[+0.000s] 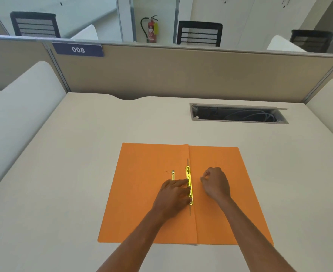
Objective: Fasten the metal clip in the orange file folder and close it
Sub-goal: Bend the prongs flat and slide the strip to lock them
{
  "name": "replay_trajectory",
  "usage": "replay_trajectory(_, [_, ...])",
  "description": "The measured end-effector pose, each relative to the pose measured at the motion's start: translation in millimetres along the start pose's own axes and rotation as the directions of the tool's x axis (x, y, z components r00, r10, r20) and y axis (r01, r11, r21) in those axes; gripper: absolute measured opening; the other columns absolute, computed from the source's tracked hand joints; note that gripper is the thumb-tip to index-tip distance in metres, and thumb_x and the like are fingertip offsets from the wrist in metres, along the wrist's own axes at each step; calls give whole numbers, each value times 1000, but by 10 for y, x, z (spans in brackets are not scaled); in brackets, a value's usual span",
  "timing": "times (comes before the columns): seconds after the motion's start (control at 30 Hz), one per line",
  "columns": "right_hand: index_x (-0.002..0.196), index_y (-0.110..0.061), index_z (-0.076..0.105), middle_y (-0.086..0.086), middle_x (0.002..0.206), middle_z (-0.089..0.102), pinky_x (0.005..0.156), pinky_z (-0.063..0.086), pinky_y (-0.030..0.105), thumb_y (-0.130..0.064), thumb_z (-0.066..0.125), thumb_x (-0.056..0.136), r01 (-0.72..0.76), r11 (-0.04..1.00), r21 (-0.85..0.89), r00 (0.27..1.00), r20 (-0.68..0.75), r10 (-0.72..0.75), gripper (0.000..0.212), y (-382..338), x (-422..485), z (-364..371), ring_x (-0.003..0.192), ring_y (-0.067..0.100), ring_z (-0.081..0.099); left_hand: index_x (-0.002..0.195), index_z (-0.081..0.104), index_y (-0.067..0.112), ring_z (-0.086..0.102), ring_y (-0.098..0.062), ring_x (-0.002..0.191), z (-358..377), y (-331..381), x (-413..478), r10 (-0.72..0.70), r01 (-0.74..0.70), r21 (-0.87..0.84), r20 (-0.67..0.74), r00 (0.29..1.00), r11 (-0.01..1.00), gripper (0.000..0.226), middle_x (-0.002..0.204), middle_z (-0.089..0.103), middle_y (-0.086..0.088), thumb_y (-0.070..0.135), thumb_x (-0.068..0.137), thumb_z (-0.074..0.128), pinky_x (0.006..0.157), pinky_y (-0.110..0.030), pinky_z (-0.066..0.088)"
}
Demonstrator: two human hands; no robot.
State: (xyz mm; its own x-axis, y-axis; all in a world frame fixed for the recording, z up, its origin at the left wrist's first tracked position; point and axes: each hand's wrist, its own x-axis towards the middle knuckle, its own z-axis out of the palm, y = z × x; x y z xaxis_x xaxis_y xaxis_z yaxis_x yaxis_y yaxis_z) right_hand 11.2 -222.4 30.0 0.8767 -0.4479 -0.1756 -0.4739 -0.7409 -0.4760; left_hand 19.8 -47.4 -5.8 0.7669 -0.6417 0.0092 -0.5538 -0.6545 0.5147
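An orange file folder (pixel 142 193) lies open and flat on the desk. A gold metal clip bar (pixel 188 179) runs along its centre fold, with thin prongs sticking out at both ends. My left hand (pixel 173 195) rests on the left leaf, fingertips pressing on the clip bar's lower half. A second gold clip piece (pixel 173 175) lies just left of the bar, partly hidden under my left hand. My right hand (pixel 216 183) sits on the right leaf as a loose fist, close to the bar and apart from it, holding nothing I can see.
The cream desk (pixel 73 173) has an open cable tray slot (pixel 238 114) at the back right. A beige partition (pixel 181 75) with a "008" sign (pixel 77 49) stands behind. Low white dividers flank both sides.
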Motion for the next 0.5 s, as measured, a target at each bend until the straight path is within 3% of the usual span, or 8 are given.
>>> replay_trajectory(0.17, [116,-10,59,14,123,51,93,43,44,-37,57,91,-240,951,-193,968,-115,221,37,443,-338,-260,114,35,50,120,61,31,37,-7,136,29,-24,-14,0,0,-14,-5,1000,1000,33,148,43,12,44,92,51,112,-32,17])
replay_trajectory(0.23, [118,-10,55,13,123,50,92,43,43,-48,55,90,-271,929,-251,962,-116,249,47,526,-461,-309,114,33,49,126,58,31,34,-6,137,23,-37,-20,8,-8,-10,2,1000,1000,36,150,40,12,45,94,48,113,-30,15])
replay_trajectory(0.4, [130,-14,48,9,131,48,94,44,41,-59,49,90,-137,937,-320,990,-85,115,60,451,-610,-278,120,28,48,141,43,32,23,-7,144,-59,-97,-112,21,-21,4,-13,1000,1000,49,157,26,11,51,96,43,120,-33,13])
replay_trajectory(0.5, [136,-16,46,6,144,42,105,38,39,-52,46,94,38,981,-190,996,-70,-52,55,279,-710,-132,131,25,41,137,51,25,35,-16,139,-218,-160,-280,-63,60,-21,-189,980,998,46,153,37,3,40,94,55,117,-37,24])
